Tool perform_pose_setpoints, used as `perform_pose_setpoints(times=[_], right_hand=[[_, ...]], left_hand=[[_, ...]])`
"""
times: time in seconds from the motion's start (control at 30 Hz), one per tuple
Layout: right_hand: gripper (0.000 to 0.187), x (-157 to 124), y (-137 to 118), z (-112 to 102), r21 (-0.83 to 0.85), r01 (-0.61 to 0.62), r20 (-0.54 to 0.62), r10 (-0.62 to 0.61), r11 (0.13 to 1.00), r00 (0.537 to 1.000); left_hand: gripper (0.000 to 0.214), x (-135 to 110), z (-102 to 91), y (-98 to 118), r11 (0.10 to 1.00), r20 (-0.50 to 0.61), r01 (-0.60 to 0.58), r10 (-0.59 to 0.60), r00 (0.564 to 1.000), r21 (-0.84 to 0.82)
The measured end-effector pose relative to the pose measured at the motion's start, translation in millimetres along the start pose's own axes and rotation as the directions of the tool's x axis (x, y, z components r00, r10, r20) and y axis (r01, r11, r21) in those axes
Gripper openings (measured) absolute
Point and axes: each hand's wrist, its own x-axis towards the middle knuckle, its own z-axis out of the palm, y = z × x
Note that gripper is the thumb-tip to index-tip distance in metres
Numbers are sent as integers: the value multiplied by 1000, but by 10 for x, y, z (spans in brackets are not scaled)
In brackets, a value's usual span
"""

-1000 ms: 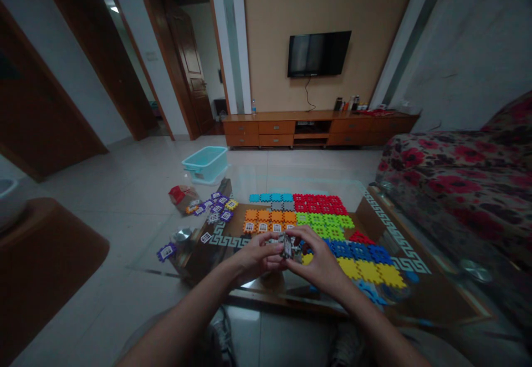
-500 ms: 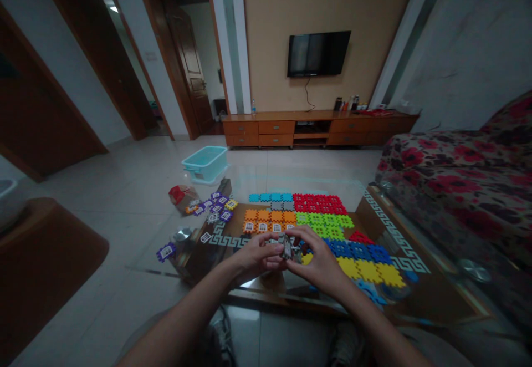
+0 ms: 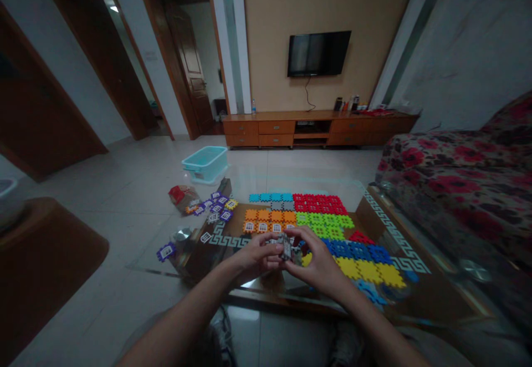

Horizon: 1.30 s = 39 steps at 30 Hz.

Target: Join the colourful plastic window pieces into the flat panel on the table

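Both hands meet over the near side of the glass table, around a small grey piece whose exact kind is too dim to make out. My left hand grips it from the left, thumb on top. From the right, my right hand pinches its edge between thumb and fingers. Just beyond lie rows of interlocking plastic tiles: orange tiles, light blue tiles, red tiles and green tiles. Blue tiles and yellow tiles spread right of my right hand.
Purple tiles with white window inserts are heaped at the table's left, beside a red-topped bag. One purple tile lies at the left edge. A turquoise bin stands behind. A flowered sofa flanks the right side.
The grey piece and the fingers around it have shifted very slightly. Both hands keep their hold, and the tiles on the table lie as before.
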Motion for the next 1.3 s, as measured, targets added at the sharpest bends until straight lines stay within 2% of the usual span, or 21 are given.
perform_pose_setpoints(times=[0.13,0.33,0.5,0.7,1.3], right_hand=[[54,-2,-23,-28,4,-18,8,18,1000,1000],[43,-1,-35,-33,10,-30,-5,30,999,1000],[46,2,-52,-41,23,-16,2,16,1000,1000],[41,2,-53,-44,3,-16,-5,16,1000,1000],[44,-15,-18,-52,-71,58,-45,-62,996,997]], left_hand=[[60,-27,35,44,999,31,-6,7,999,-35],[55,-35,22,58,998,94,-10,16,995,-67],[55,-34,20,62,999,122,-10,16,992,-53],[57,-46,19,60,998,131,-12,20,991,-61],[65,-50,19,75,999,160,4,4,987,-48]])
